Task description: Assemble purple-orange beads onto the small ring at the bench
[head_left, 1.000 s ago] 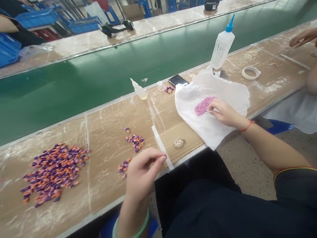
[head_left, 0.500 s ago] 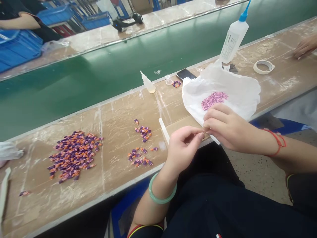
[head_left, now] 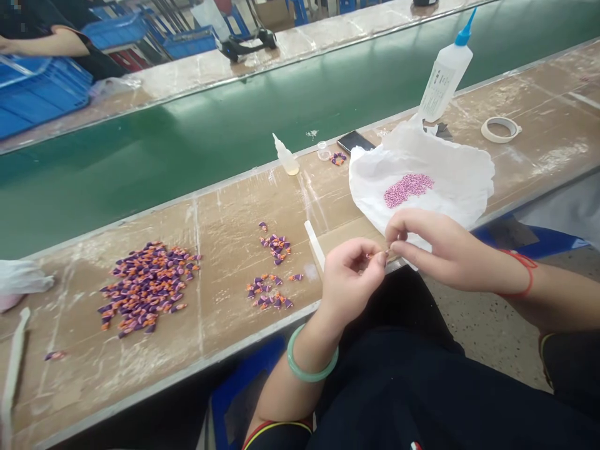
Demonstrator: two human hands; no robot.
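Long table [head_left: 234, 212], white sheet [head_left: 454, 156] on it, right hand [head_left: 434, 250] curled at the left hand [head_left: 349, 275], grip unclear to me, left pinching a tiny piece [head_left: 369, 255] by the near edge: keep pinch light, hands steady; its pointing and long axis too small to tell.

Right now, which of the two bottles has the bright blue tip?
The larger, labelled bottle, at the far edge of the white sheet; the small bottle has a pale nozzle.

Two bottles [head_left: 443, 84], one tape roll [head_left: 499, 139], one phone [head_left: 355, 142], one sheet [head_left: 369, 181], one pink heap [head_left: 409, 189]
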